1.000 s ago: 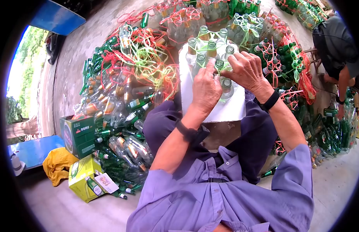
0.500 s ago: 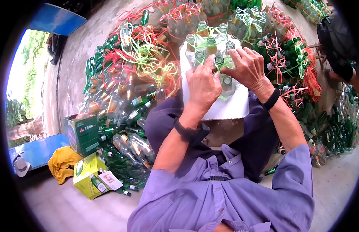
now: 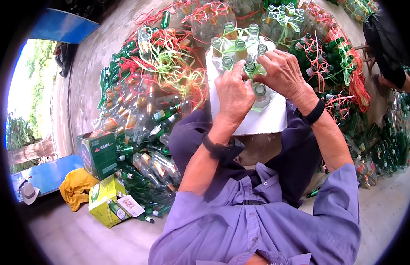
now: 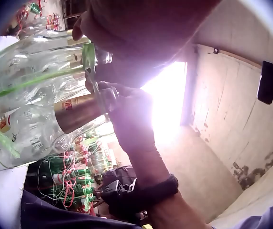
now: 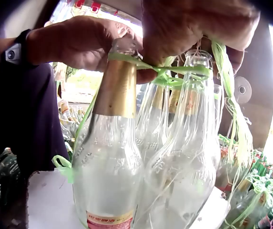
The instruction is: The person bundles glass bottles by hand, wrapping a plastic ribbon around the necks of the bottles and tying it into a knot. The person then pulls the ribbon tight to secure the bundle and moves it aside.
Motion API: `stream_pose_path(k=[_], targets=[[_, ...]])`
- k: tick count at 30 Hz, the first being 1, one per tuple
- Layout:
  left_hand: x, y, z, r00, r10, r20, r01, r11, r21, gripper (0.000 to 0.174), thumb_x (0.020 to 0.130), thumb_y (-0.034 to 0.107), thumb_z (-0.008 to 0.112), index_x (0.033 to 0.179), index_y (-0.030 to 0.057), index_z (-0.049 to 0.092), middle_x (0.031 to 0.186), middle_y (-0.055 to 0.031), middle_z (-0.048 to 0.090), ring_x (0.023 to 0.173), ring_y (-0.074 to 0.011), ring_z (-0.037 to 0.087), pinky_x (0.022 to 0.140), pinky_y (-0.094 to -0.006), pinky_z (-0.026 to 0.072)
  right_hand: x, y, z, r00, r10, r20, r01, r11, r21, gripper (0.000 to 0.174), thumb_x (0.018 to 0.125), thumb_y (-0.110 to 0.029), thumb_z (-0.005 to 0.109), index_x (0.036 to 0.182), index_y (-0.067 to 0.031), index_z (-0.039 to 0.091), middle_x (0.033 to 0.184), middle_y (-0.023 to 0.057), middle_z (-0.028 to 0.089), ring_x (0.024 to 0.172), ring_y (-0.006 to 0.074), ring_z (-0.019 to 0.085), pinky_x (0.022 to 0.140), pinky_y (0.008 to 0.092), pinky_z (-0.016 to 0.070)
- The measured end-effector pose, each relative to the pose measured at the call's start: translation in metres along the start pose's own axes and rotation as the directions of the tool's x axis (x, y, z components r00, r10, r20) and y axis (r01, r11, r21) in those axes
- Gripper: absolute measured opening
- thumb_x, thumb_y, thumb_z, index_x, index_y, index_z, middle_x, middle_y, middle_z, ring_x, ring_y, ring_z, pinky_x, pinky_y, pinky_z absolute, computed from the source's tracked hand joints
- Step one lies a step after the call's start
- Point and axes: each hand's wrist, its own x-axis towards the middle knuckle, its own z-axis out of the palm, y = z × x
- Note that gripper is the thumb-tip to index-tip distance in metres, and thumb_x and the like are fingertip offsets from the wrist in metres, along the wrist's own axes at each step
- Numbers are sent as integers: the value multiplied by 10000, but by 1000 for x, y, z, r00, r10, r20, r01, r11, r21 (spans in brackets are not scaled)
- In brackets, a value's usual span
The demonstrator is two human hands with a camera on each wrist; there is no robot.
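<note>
Clear glass bottles stand upright in a cluster on a white board between the person's knees. Green plastic twine runs around and between their necks. The left hand is at the necks on the near side, its thumb and fingertips pinching the twine beside a gold-foiled neck. Opposite it, the right hand curls its fingers over the neighbouring necks and pinches the twine, with loose strands hanging past it. The fingertips nearly meet around one neck and partly hide the twine there.
Loose bottles and tangled red and green twine lie piled on the left. Tied bundles of green bottles stand on the right. Left are a green carton, a yellow box and a yellow cloth. Another person is far right.
The head view has shifted slightly, moving the surroundings a little. Both hands stay at the same bottle necks with only small finger movements. The person at right has moved partly out of view.
</note>
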Motion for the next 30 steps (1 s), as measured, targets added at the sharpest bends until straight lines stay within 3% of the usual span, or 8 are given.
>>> stream_pose_path(k=[3, 5, 13, 16, 18, 24, 27, 30], targets=[[1, -1, 1, 1000, -15, 7, 15, 1000, -4, 489, 749, -21, 689, 1230, -9, 605, 846, -157, 707, 829, -348, 686, 812, -440, 517, 1, 1, -2, 999, 3, 40, -4, 1000, 13, 395, 658, -330, 854, 820, -68, 606, 791, 73, 621, 817, 283, 647, 705, 418, 526], [0, 0, 2, 1000, -15, -1, 15, 1000, 19, 492, 748, -24, 684, 1233, -8, 602, 850, -156, 706, 835, -348, 683, 818, -434, 516, 1, 3, -4, 990, 30, 140, -35, 999, 39, 405, 694, -321, 839, 944, -65, 648, 847, 84, 648, 850, 296, 647, 747, 414, 517], [-2, 3, -4, 992, -127, -7, 125, 984, -123, 497, 762, -28, 668, 1247, -16, 563, 908, -128, 715, 905, -305, 691, 860, -394, 513, -8, 4, -20, 986, 112, 126, -136, 970, 204, 304, 786, -290, 784, 997, -90, 695, 900, 105, 678, 914, 319, 656, 780, 435, 530], [0, 6, -9, 988, -151, 11, 151, 980, -132, 489, 768, -12, 689, 1237, -28, 547, 966, -118, 718, 886, -262, 698, 861, -363, 517, -10, 1, -22, 985, 126, 115, -148, 966, 212, 304, 795, -284, 783, 1011, -89, 698, 906, 107, 674, 929, 315, 651, 790, 429, 531], [2, 11, -12, 937, -328, 117, 348, 900, -263, 440, 774, 1, 701, 1189, -36, 561, 993, -119, 704, 872, -205, 693, 826, -325, 529, -11, 0, -24, 984, 134, 119, -157, 964, 215, 305, 798, -283, 784, 1020, -91, 700, 911, 106, 673, 936, 313, 649, 795, 427, 532], [4, 7, -12, 945, -304, 118, 326, 883, -337, 390, 762, -15, 707, 1130, -50, 582, 944, -100, 676, 878, -143, 678, 772, -282, 540, -11, -14, -37, 941, 288, 176, -330, 897, 296, 341, 791, -257, 802, 1071, -89, 705, 962, 109, 672, 946, 303, 645, 813, 419, 534], [7, 3, -14, 907, -369, 202, 421, 802, -424, 401, 748, -23, 723, 1124, -53, 588, 955, -97, 686, 876, -144, 675, 772, -282, 539, -13, -20, -43, 932, 335, 142, -362, 888, 284, 347, 779, -230, 808, 1077, -86, 705, 1003, 101, 666, 984, 308, 637, 854, 421, 526], [10, 1, -19, 881, -398, 256, 472, 781, -410, 410, 737, -24, 735, 1123, -51, 597, 955, -101, 696, 877, -137, 666, 764, -274, 535, -16, -28, -46, 971, 236, -46, -224, 958, 180, 359, 753, -207, 823, 1070, -87, 707, 1028, 92, 656, 996, 316, 626, 860, 425, 506]])
